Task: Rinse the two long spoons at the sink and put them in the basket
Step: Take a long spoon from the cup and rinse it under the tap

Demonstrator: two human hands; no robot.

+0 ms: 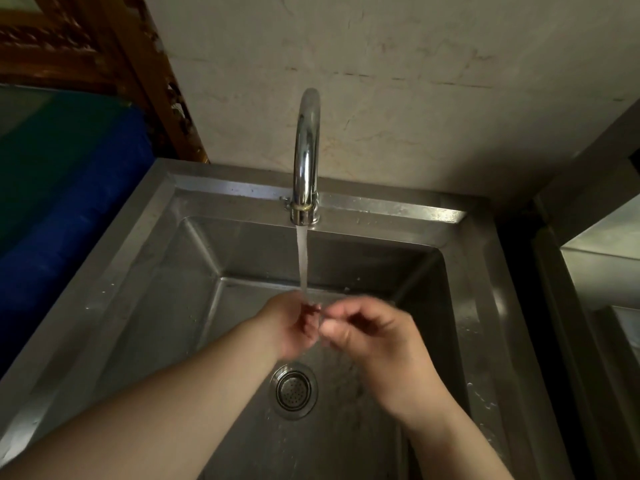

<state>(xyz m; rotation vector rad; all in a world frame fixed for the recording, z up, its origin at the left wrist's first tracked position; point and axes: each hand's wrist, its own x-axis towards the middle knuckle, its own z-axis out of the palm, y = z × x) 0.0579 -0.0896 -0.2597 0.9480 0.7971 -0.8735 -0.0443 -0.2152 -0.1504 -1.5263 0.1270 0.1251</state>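
Both hands are held together under the running water, above the steel sink [194, 258]. My left hand [291, 323] has its fingers curled toward the stream. My right hand [367, 330] pinches its fingertips against the left fingers. The stream from the chrome tap [306, 154] falls right where the fingertips meet. No long spoon shows clearly; whatever sits between the fingers is hidden by the fingers, the water and blur. No basket is in view.
The round drain strainer [293, 391] lies in the sink floor below my hands. A blue and green surface [62, 188] stands to the left of the sink. A marble wall [415, 98] rises behind the tap, and another steel unit [602, 258] stands at the right.
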